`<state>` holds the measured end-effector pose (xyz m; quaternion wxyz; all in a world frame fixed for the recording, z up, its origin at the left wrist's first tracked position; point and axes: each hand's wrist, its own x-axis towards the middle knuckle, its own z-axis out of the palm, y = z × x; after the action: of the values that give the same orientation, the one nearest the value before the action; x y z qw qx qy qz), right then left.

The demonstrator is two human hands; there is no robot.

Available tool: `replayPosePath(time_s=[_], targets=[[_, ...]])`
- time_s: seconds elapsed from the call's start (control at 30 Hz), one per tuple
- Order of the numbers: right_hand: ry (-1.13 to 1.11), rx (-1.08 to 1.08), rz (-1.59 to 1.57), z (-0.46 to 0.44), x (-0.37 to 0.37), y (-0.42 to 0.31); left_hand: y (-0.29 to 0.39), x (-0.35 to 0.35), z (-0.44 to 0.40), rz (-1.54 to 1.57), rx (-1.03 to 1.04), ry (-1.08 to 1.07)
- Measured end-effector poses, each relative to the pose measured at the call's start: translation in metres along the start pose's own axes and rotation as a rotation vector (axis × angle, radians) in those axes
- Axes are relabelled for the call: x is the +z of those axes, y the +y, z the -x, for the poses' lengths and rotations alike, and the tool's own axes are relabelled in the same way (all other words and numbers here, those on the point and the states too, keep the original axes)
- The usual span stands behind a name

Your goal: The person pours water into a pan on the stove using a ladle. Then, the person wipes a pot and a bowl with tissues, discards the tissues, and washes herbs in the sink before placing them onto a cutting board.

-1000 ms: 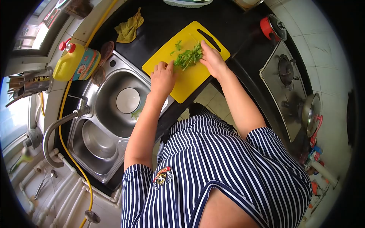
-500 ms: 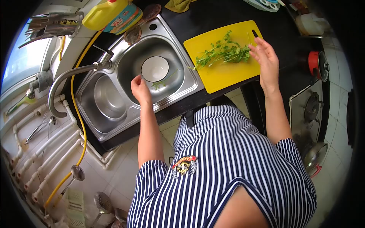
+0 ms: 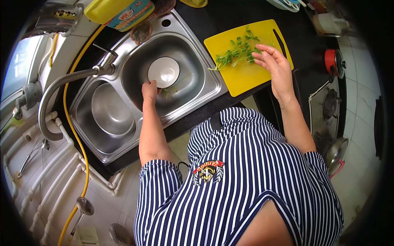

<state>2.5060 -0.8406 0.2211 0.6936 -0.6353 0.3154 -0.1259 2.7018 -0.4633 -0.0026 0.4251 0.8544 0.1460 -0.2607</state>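
Observation:
In the large sink basin (image 3: 193, 78), my left hand (image 3: 150, 91) is closed at the near left rim of a white bowl (image 3: 164, 70) with a dark edge. Its thumb is against the rim; the fingers underneath are partly hidden. A few green sprigs (image 3: 174, 90) lie on the basin floor beside the bowl. My right hand (image 3: 279, 71) is over the yellow cutting board (image 3: 242, 84), palm turned toward the sink, with fingers bent and apart. Close to its fingertips lies a loose bunch of leafy green herbs (image 3: 236, 53), stems pointing toward the sink. Nothing shows in that hand.
A faucet (image 3: 61, 82) arches over the smaller basin, which holds a round metal bowl (image 3: 113, 108). A yellow jug (image 3: 123, 14) stands behind the sink. At right are a red pot (image 3: 331, 61), a stove burner (image 3: 330, 102) and a lidded pan (image 3: 337, 153).
My left hand has come from just beside the white bowl onto its rim. My right hand has shifted left over the herbs, its fingers more bent. The view has moved slightly.

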Motion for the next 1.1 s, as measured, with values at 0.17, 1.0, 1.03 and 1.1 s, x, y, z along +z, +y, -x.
replayPosePath(time_s=[0.17, 1.0, 1.03, 1.1], targets=[[-0.029, 0.070, -0.007, 0.001, 0.018, 0.011, 0.012, 0.002, -0.013, -0.014, 0.154, -0.059], [-0.082, 0.098, 0.052, 0.023, 0.028, 0.013, -0.039, 0.041, -0.010, -1.108, 0.517, -0.209], [-0.071, 0.099, 0.049, 0.024, 0.026, 0.014, -0.039, 0.040, -0.011, -1.112, 0.526, -0.215], [-0.033, 0.093, 0.022, 0.025, 0.021, 0.019, -0.032, 0.029, -0.003, -1.068, 0.456, -0.290]])
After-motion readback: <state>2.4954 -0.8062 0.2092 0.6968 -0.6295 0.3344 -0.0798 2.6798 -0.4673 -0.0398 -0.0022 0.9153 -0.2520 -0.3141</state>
